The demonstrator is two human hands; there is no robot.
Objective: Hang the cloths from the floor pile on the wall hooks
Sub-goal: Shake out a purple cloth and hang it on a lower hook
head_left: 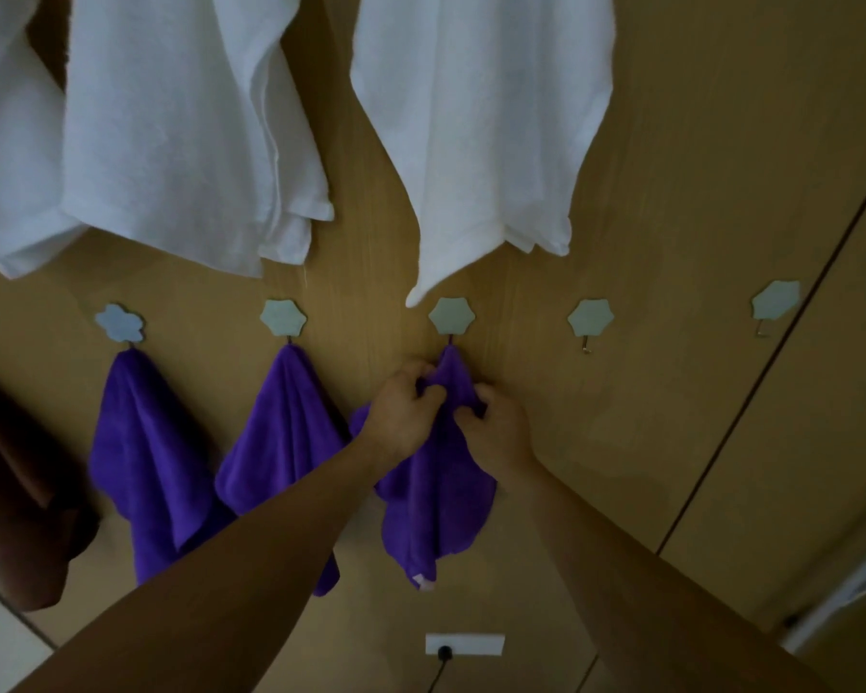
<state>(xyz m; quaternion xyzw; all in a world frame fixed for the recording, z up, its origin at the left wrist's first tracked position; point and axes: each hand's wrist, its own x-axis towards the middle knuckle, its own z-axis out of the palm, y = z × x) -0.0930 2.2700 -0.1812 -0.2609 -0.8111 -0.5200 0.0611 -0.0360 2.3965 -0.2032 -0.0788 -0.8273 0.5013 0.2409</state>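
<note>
Just under the middle hook (pixel 451 317), a purple cloth (pixel 436 502) is hanging, its top meeting the hook's wire. Both hands are gripping it right below that hook. The left hand (pixel 401 412) is bunching the fabric on the hook's left side with curled fingers. The right hand (pixel 496 427) is pinching a fold on the hook's right side, fingers curled too. The rest of the cloth is draping straight down beneath the hook, against the wooden wall (pixel 671 142).

Left of the middle hook, a second cloth (pixel 281 432) is hanging from the left hook (pixel 283 318), and a third cloth (pixel 146 457) from the far-left hook (pixel 120 330). Right of the middle hook, a bare hook (pixel 590 320) and then an end hook (pixel 776 302) are showing their wires. Above the middle hook, a white towel (pixel 486 117) is hanging, its lowest tip ending just beside it. Far left of the hook a brown towel (pixel 16 492) is drooping, and well below it a socket (pixel 464 644) is holding a plug.
</note>
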